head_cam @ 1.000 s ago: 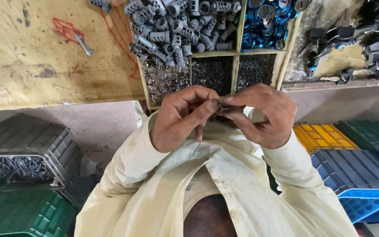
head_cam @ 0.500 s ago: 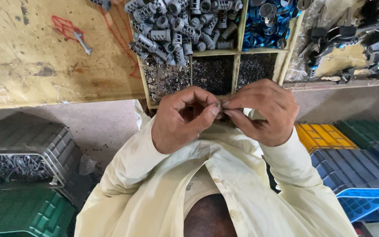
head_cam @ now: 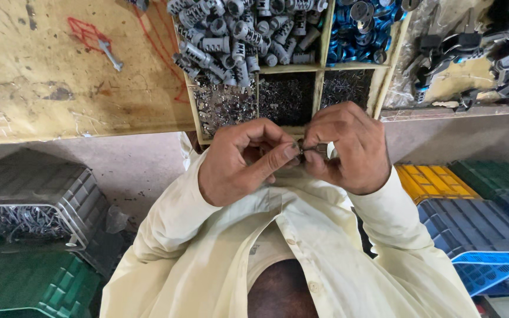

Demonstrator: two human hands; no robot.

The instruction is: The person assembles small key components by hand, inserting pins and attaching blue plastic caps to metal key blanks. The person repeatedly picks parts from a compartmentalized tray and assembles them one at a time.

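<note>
Both hands meet at the centre of the view, just above the cream shirt [head_cam: 301, 235]. The left hand [head_cam: 240, 162] is curled tight, thumb stretched toward three o'clock, its tip pressing on a small metal part [head_cam: 320, 151]. The right hand [head_cam: 349, 147] is closed narrow too, fingers folded over and pinching that same part from the three o'clock side. Thumbs almost touch; the part sits between the fingertips, mostly hidden, only a grey sliver showing.

At twelve o'clock from the hands, a wooden compartment tray [head_cam: 320, 68]: grey ribbed cylindrical pieces [head_cam: 237, 29] heaped in the upper left cell, blue ring-shaped pieces [head_cam: 363, 23] in the upper right, tiny shiny metal bits [head_cam: 287, 97] in the lower cells. At ten o'clock, a worn yellowish board [head_cam: 60, 70]. At eight o'clock, a grey crate [head_cam: 30, 182] over a green one [head_cam: 25, 282]. At four o'clock, yellow [head_cam: 428, 179] and blue crates [head_cam: 478, 227].
</note>
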